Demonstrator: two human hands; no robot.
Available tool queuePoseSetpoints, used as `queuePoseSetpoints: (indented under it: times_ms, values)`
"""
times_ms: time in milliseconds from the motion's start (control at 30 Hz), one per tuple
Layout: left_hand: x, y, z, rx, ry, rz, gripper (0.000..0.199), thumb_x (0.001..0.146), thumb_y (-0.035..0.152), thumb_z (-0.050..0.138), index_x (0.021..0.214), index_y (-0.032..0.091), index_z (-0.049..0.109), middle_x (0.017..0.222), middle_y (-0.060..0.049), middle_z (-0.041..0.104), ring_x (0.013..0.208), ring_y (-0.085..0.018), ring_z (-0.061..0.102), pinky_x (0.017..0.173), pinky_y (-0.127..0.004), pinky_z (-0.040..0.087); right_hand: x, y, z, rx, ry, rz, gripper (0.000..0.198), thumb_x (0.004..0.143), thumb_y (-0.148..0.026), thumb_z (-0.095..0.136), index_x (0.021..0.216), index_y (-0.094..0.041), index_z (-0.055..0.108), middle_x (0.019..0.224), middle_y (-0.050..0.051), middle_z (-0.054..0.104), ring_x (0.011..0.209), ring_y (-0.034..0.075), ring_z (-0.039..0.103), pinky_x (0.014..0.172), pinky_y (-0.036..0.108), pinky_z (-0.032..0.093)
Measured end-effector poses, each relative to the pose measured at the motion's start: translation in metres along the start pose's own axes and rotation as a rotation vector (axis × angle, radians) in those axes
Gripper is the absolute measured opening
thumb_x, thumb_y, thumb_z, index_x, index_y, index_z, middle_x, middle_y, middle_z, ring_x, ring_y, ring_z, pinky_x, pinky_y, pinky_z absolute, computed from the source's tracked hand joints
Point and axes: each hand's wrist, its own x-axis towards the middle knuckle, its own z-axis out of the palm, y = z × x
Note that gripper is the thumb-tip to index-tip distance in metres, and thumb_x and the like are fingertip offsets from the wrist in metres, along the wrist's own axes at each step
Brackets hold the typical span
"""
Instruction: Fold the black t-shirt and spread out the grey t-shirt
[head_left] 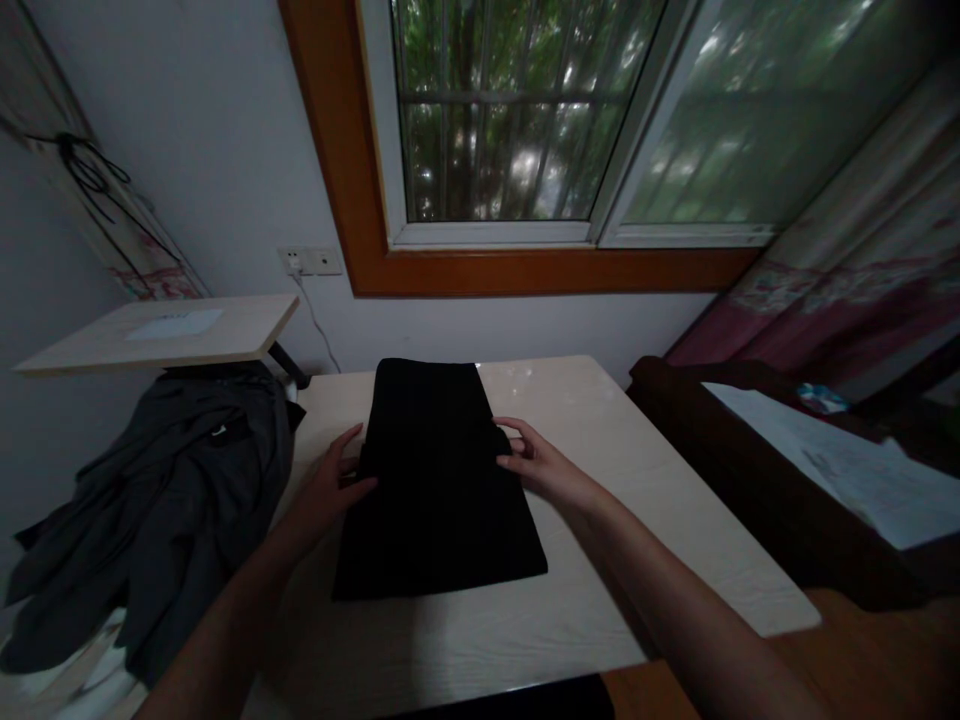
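A folded piece of black cloth [439, 490] lies flat on the pale wood-grain table [600, 410], its long sides running away from me. My left hand [330, 490] is at its left edge, thumb over the top of the cloth and fingers curled along the side. On the opposite edge, my right hand [544, 462] grips with thumb and bent fingers, and the cloth bulges slightly there. Some fingertips of both hands are hidden by the cloth. It is too dark to make out what kind of garment or fabric it is.
Dark grey clothes [202, 480] are heaped at the left, below a raised board [172, 330] with a paper on it. To the right stands dark brown furniture [765, 480] with a white sheet [832, 465]. A wall socket [311, 262] and window [495, 120] are behind.
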Motion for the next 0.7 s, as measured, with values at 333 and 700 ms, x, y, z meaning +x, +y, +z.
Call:
queuePoseSetpoints:
  times_ms: [333,700]
  values:
    - [0.024,-0.03,0.0,0.186,0.147,0.05,0.076,0.082,0.039,0.064,0.15,0.018,0.036,0.117,-0.013,0.068,0.111,-0.028,0.066,0.098,-0.047,0.05,0.022,0.022,-0.005,-0.362,0.22,-0.127,0.062,0.081,-0.027,0.068,0.139,-0.03,0.048,0.085,-0.003,0.061,0.081,0.018,0.06,0.077,0.03,0.047]
    - [0.016,-0.027,-0.017,0.24,-0.012,0.015,0.074,0.078,0.031,0.065,0.146,0.016,0.041,0.091,-0.005,0.067,0.09,-0.025,0.068,0.085,-0.042,0.053,0.015,0.026,-0.017,-0.361,0.112,-0.008,0.059,0.076,-0.026,0.069,0.131,-0.025,0.047,0.077,-0.006,0.053,0.067,0.012,0.052,0.061,0.024,0.039]
